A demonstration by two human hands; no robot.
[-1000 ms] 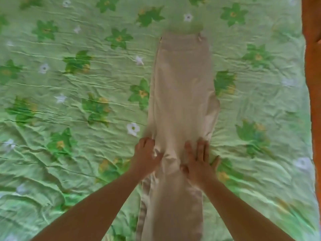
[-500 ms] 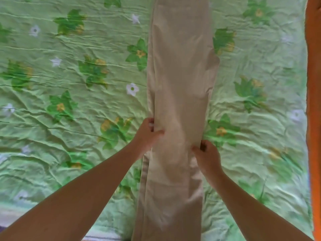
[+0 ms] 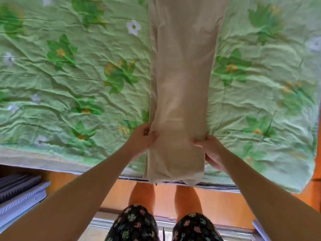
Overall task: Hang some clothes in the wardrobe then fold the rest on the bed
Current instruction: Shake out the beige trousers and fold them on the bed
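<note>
Beige trousers (image 3: pixel 180 80) lie lengthwise on the bed, folded leg on leg, their hem end reaching the bed's near edge. My left hand (image 3: pixel 141 138) pinches the left edge of the legs a little above the hem. My right hand (image 3: pixel 212 152) grips the right edge at about the same height, thumb on top and fingers under the cloth. The waist end runs out of the top of the frame.
The bed carries a green bedspread (image 3: pixel 69 75) with a flower print, wrinkled all over. An orange bed frame (image 3: pixel 218 204) shows below its near edge. A stack of grey and white items (image 3: pixel 19 190) sits at the lower left.
Both hands have slid down the trouser legs toward the hem, from pressing flat to gripping the edges. My view has tilted down, bringing the bed's near edge into sight.
</note>
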